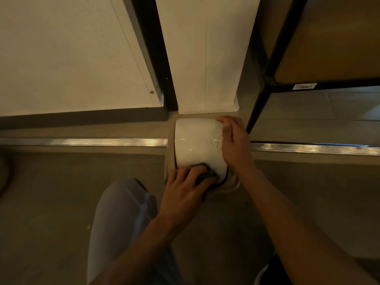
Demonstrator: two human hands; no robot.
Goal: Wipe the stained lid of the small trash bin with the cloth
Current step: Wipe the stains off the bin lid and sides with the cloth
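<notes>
So the small trash bin sits on the floor, tucked right up against the foot of a white wall column, with a metal floor strip running off to either side. Its white lid has a scatter of brown specks over on the right part. Left hand has its fingers curled down on a dark cloth, pressing it onto the near edge of the lid. Right hand is laid over the lid's right edge, fingers bent around it, holding it. A black-framed shelf stands just to the right, and a light trouser leg shows bottom left.
</notes>
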